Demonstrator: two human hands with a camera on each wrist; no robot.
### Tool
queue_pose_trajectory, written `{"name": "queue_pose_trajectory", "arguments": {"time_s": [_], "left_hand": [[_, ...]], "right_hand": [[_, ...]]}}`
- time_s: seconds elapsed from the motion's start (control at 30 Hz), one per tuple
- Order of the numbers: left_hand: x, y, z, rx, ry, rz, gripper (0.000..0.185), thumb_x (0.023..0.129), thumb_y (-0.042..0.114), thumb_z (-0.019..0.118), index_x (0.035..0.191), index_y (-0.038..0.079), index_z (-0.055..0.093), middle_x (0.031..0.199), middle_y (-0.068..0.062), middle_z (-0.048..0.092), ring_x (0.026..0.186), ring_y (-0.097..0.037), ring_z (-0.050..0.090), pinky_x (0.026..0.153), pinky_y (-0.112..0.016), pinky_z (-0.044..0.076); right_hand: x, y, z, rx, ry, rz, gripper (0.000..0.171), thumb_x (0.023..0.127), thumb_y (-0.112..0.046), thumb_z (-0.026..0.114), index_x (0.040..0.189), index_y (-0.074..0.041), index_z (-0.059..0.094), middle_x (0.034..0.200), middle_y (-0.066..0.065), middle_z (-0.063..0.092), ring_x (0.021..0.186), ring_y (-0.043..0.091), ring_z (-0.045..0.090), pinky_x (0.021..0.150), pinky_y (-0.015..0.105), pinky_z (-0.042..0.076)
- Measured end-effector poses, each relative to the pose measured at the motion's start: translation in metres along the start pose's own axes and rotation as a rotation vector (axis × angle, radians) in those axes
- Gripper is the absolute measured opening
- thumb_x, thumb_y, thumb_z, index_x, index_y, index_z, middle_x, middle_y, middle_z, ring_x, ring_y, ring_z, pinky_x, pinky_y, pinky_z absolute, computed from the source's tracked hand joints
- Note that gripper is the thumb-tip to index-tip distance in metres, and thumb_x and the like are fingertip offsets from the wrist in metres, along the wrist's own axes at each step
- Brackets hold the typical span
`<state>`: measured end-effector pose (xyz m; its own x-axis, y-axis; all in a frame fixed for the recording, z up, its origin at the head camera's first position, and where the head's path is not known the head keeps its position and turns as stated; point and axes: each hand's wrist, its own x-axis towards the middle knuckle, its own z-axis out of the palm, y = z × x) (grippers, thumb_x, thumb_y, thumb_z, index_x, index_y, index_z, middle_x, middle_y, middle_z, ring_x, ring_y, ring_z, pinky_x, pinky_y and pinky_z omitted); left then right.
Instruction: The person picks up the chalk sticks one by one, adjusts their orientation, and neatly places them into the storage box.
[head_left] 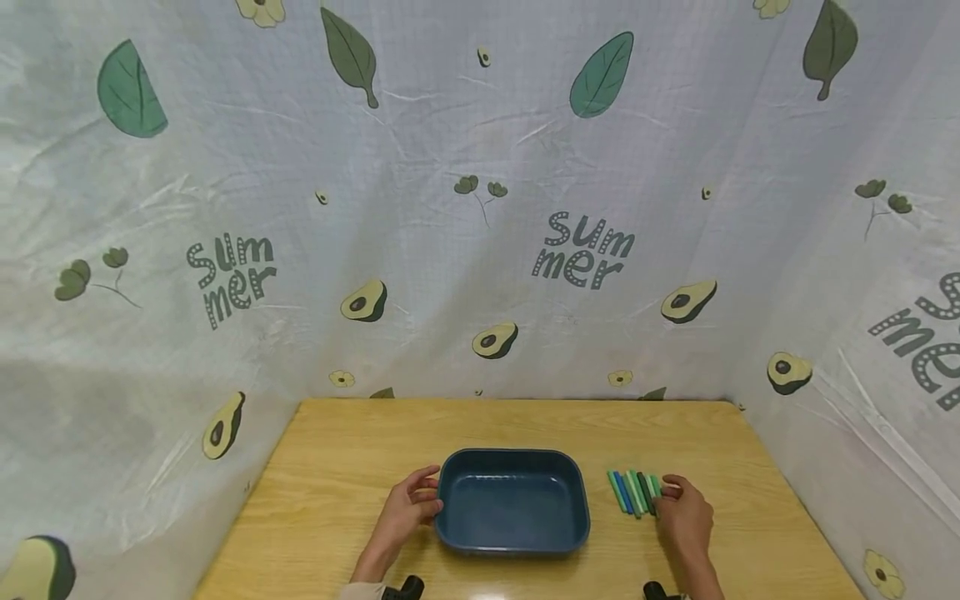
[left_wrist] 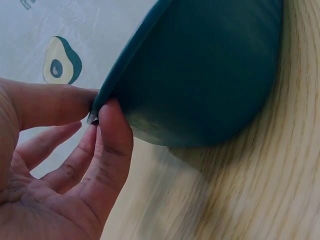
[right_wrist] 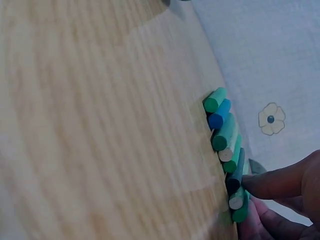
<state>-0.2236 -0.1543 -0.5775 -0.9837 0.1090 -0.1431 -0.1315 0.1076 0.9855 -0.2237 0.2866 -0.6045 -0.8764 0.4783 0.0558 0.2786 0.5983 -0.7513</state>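
Tray (head_left: 512, 510), dark blue, sits mid-table on the wooden table (head_left: 337, 467), and the left hand (head_left: 408, 502) pinches its left rim between thumb and forefinger. Just right of it lies a row of green and blue chalk sticks (head_left: 633, 492), where the right hand (head_left: 684, 512) has its fingertips (right_wrist: 262, 185) closing on the sticks at the row's right end.

Empty blue tray (head_left: 512, 546) beside green-blue sticks (head_left: 633, 492).

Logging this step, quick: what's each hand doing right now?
Left hand: pinching the tray rim.
Right hand: fingertips on the chalk sticks; grip cannot be told.
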Motion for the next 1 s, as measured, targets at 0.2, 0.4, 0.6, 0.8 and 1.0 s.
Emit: {"name": "queue_pose_trajectory", "arguments": {"time_s": [0.2,0.4,0.6,0.8,1.0], "left_hand": [[0.002,0.006,0.006,0.021,0.015,0.020,0.057,0.084,-0.009,0.063,0.139,-0.003,0.049,0.122,-0.028,0.053,0.096,-0.022,0.059,0.065,-0.035,0.055],[-0.003,0.012,0.007,0.018,0.018,0.014,0.056,0.082,-0.010,0.063,0.137,-0.004,0.051,0.122,-0.028,0.054,0.096,-0.023,0.059,0.065,-0.033,0.055],[0.001,-0.002,0.006,0.019,0.025,0.010,0.058,0.083,-0.008,0.065,0.138,0.001,0.051,0.122,-0.025,0.055,0.095,-0.019,0.058,0.064,-0.032,0.055],[0.001,-0.004,0.007,0.004,0.016,0.017,0.058,0.082,-0.007,0.066,0.138,0.000,0.050,0.122,-0.025,0.055,0.095,-0.018,0.058,0.064,-0.032,0.054],[0.001,-0.006,0.007,-0.012,0.017,0.025,0.058,0.083,-0.007,0.065,0.139,-0.001,0.050,0.122,-0.023,0.054,0.095,-0.017,0.059,0.065,-0.030,0.055]], "right_hand": [[0.006,-0.011,-0.006,-0.057,-0.041,-0.038,0.044,0.078,-0.003,0.057,0.121,0.005,0.062,0.101,0.025,0.070,0.089,0.041,0.065,0.070,0.047,0.047],[0.005,-0.012,-0.006,-0.074,-0.076,-0.024,0.046,0.076,-0.002,0.057,0.121,0.005,0.061,0.098,0.024,0.069,0.086,0.038,0.064,0.069,0.045,0.046],[0.003,-0.008,-0.006,-0.057,-0.071,-0.014,0.043,0.078,-0.003,0.060,0.120,0.005,0.062,0.101,0.025,0.071,0.089,0.041,0.065,0.070,0.045,0.049],[-0.001,-0.004,-0.008,-0.039,-0.016,-0.035,0.036,0.085,-0.005,0.057,0.120,0.004,0.063,0.101,0.025,0.072,0.089,0.043,0.066,0.075,0.052,0.051],[-0.006,-0.011,-0.015,0.022,-0.034,-0.006,0.035,0.088,-0.009,0.061,0.122,0.003,0.063,0.103,0.025,0.071,0.090,0.041,0.066,0.070,0.042,0.051]]}}
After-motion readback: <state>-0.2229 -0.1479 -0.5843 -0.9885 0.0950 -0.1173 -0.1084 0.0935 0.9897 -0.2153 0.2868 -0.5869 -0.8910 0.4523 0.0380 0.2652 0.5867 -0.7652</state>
